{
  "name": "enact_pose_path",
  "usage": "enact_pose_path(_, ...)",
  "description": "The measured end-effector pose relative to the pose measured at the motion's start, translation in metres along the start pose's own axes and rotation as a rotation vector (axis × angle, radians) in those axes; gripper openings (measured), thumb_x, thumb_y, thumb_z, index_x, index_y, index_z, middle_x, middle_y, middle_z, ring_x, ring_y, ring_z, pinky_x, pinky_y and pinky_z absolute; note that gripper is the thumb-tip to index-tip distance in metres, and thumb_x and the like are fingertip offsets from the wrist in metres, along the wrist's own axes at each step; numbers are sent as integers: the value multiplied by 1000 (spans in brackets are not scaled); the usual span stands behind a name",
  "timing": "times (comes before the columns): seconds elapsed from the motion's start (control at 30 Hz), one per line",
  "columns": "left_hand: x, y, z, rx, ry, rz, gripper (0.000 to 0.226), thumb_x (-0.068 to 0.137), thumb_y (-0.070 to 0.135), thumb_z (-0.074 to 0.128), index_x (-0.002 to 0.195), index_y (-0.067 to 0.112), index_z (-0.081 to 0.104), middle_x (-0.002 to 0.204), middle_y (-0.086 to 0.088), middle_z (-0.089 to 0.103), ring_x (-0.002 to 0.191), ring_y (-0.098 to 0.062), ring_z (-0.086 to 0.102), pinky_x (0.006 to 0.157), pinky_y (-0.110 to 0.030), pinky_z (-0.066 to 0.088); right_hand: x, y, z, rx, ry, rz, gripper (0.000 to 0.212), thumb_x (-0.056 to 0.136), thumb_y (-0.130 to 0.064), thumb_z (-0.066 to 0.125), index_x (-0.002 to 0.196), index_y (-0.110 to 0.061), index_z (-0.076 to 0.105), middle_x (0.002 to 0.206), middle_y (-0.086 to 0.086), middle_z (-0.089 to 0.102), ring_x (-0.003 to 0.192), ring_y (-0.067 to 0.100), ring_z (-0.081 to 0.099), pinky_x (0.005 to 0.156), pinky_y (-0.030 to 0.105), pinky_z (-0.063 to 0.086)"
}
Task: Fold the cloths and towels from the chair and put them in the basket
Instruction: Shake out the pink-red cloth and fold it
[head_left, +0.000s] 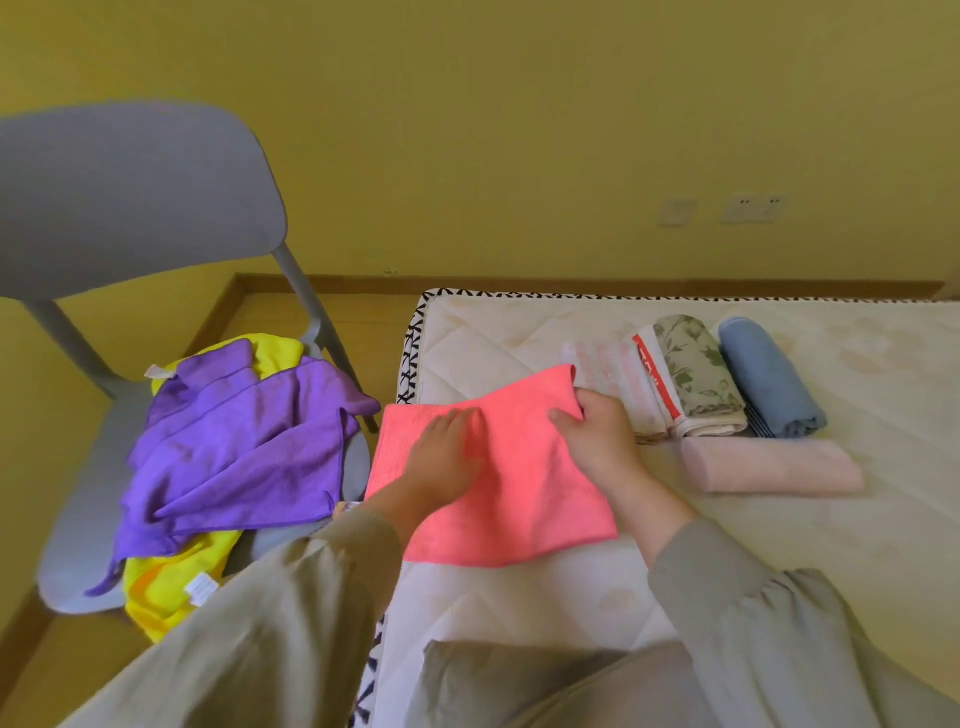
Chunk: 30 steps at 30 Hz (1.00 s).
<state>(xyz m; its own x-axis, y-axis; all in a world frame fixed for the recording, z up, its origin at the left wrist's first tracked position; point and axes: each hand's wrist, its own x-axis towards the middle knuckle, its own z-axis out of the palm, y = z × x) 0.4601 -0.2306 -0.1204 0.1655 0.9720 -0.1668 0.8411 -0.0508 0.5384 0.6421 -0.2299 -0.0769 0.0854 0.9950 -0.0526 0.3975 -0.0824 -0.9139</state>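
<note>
Work item: the pink cloth (519, 493) lies spread flat on the mattress (675, 571), near the mattress's left edge. I judge it to be not yet folded.
Left hand: my left hand (447, 447) rests flat on the pink cloth's left half, fingers straight, pressing down and grasping nothing.
Right hand: my right hand (597, 436) pinches the pink cloth's far right corner, thumb on top, fingers tucked under the edge.
Step in hand: first fold of the pink cloth, judged from the flat spread and the pinched corner.
Next move: carry the pinched corner over to the opposite edge, anchor with the left palm, and align the edges before smoothing.
Finished stock: the folded towels (696, 374) lie just right of the pink cloth, with the blue roll (769, 379) beyond them. The pale pink roll (769, 465) lies to the cloth's right.
Remaining stock: the purple cloths (244, 441) and the yellow cloth (171, 587) lie on the chair (130, 208), left of the pink cloth.
Basket: not in view.
</note>
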Motion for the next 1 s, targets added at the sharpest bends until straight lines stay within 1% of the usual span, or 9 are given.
enact_pose_path(0.07,-6,12,-30,-257,70,-31,50,88,2,51,137,3,43,140,-12,47,127,-29,46,103,-29,34,-3,-24,-2,-22,-81,-63,17,84,-3,63,67,-2,62,56,11,50,59,8,45,55,25,32)
enact_pose_path(0.13,-12,24,-62,-493,46,-69,58,87,0,55,142,14,40,143,-1,43,125,-12,44,95,-16,33,-5,-49,-3,-86,-152,-143,39,83,-4,65,51,-18,47,47,-6,37,45,-1,32,46,20,25)
enact_pose_path(0.2,-19,35,-93,-595,3,-4,56,86,1,58,138,17,47,140,4,48,126,-8,44,99,-19,32,-10,-75,-3,-166,-207,-212,42,81,-7,66,50,-20,42,49,-10,34,44,2,29,44,19,22)
enact_pose_path(0.43,-55,68,-178,-629,16,149,19,85,6,66,103,12,67,102,-6,69,91,-13,62,88,-28,47,-28,-145,-17,-311,-215,-343,45,75,-13,71,46,-17,37,46,-8,30,43,7,27,44,24,20)
enact_pose_path(0.57,-71,83,-201,-587,73,167,21,86,13,68,100,-2,69,98,-15,68,87,-18,59,84,-34,45,-37,-178,-32,-390,-193,-415,40,73,-16,74,47,-14,43,45,-7,31,45,7,28,46,28,20)
enact_pose_path(0.67,-84,97,-210,-622,144,191,18,89,18,65,90,2,71,86,-10,68,77,-16,60,73,-29,48,-43,-199,-41,-430,-144,-456,46,72,-20,75,46,-14,38,44,-6,30,45,11,29,47,31,21)
enact_pose_path(0.77,-94,110,-217,-578,328,193,33,91,22,62,68,-1,60,63,-3,46,58,-13,40,55,-26,32,-49,-216,-47,-471,-111,-482,49,70,-24,77,46,-13,36,42,-5,30,44,12,29,46,30,22)
enact_pose_path(0.87,-102,120,-221,-458,530,233,47,92,19,60,52,18,36,46,14,26,42,-4,24,43,-19,17,-52,-226,-56,-534,-100,-483,51,70,-26,79,45,-14,37,42,-5,32,43,12,30,45,29,21)
enact_pose_path(1.0,-113,117,-230,-426,691,237,48,93,16,57,52,21,33,42,13,25,39,-4,28,40,-18,21,-51,-225,-79,-637,-106,-459,48,72,-28,78,46,-12,41,45,-1,35,47,13,30,47,30,22)
